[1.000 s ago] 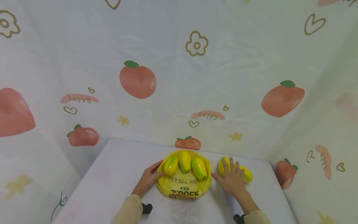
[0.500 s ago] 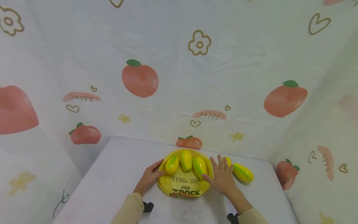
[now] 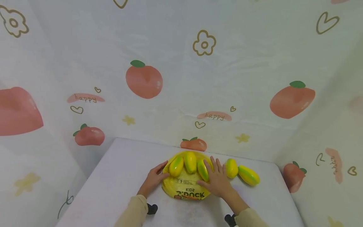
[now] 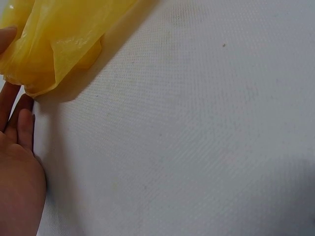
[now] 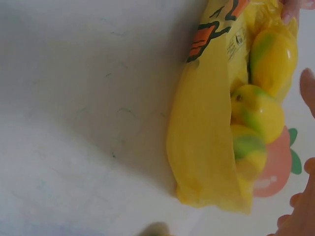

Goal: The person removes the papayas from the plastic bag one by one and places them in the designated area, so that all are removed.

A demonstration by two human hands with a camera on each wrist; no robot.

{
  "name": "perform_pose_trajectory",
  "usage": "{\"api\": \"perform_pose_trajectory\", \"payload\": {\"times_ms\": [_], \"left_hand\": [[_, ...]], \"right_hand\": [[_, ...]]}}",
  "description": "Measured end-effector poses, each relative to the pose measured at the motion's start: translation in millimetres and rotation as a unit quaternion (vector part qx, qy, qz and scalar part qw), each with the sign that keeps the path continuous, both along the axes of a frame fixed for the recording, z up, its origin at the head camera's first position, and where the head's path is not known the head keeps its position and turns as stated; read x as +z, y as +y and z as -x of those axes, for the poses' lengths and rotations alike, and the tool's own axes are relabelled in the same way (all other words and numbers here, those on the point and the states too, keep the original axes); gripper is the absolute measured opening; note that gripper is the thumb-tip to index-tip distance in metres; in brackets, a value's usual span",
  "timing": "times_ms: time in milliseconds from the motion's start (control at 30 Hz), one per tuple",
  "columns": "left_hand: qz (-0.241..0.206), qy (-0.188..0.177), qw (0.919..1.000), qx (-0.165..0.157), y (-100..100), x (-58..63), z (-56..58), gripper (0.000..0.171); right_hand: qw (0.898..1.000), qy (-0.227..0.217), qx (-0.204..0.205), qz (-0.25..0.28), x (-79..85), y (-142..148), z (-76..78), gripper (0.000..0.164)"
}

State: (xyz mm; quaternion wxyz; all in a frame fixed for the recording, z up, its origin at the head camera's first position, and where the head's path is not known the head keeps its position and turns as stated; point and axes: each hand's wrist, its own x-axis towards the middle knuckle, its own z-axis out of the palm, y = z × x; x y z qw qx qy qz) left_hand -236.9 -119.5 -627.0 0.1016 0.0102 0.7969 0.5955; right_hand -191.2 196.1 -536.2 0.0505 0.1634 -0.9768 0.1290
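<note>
A yellow plastic bag (image 3: 187, 187) with dark printing lies on the white table. Three glossy yellow-green mangoes sit in its opening: a left one (image 3: 176, 166), a middle one (image 3: 190, 162) and a right one (image 3: 202, 170). My left hand (image 3: 151, 179) holds the bag's left edge, its thumb over the plastic and its other fingers behind, as the left wrist view shows. My right hand (image 3: 219, 181), fingers extended and spread, is at the bag's right side, overlapping the right mango in the head view. In the right wrist view that hand (image 5: 301, 209) shows beside the mangoes.
Two more mangoes lie on the table to the right of the bag, a near-upright one (image 3: 232, 167) and a slanted one (image 3: 249, 176). The white tabletop (image 3: 113, 176) ends at a fabric backdrop (image 3: 170, 126) printed with fruit.
My right hand has moved left, from over the two loose mangoes to the bag's right side, uncovering them. The left hand stays at the bag's left edge.
</note>
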Motion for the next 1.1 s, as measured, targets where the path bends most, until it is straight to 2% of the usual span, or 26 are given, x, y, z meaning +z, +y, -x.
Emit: {"api": "perform_pose_trajectory", "payload": {"times_ms": [267,467,700,933,1100], "left_hand": [[0.007,-0.005,0.9999,-0.004,1,-0.3,0.2,0.065],[0.018,0.009,0.9998,0.002,0,4.8,-3.0,0.066],[0.016,0.012,0.9998,-0.008,1,1.3,-3.2,0.066],[0.007,0.006,0.9999,-0.007,2,-0.6,-2.1,0.066],[0.003,0.006,1.0000,-0.004,2,0.4,-1.9,0.066]], "right_hand": [[0.998,-0.034,0.044,0.027,1.3,-11,3.4,0.096],[0.996,-0.029,0.061,0.053,-1.2,-18,9.6,0.092],[0.996,-0.033,0.039,0.067,-5.6,-21,12.3,0.087],[0.995,-0.056,0.003,0.083,-11.4,-27,14.2,0.083],[0.994,-0.070,-0.003,0.089,-13.6,-30,13.3,0.078]]}}
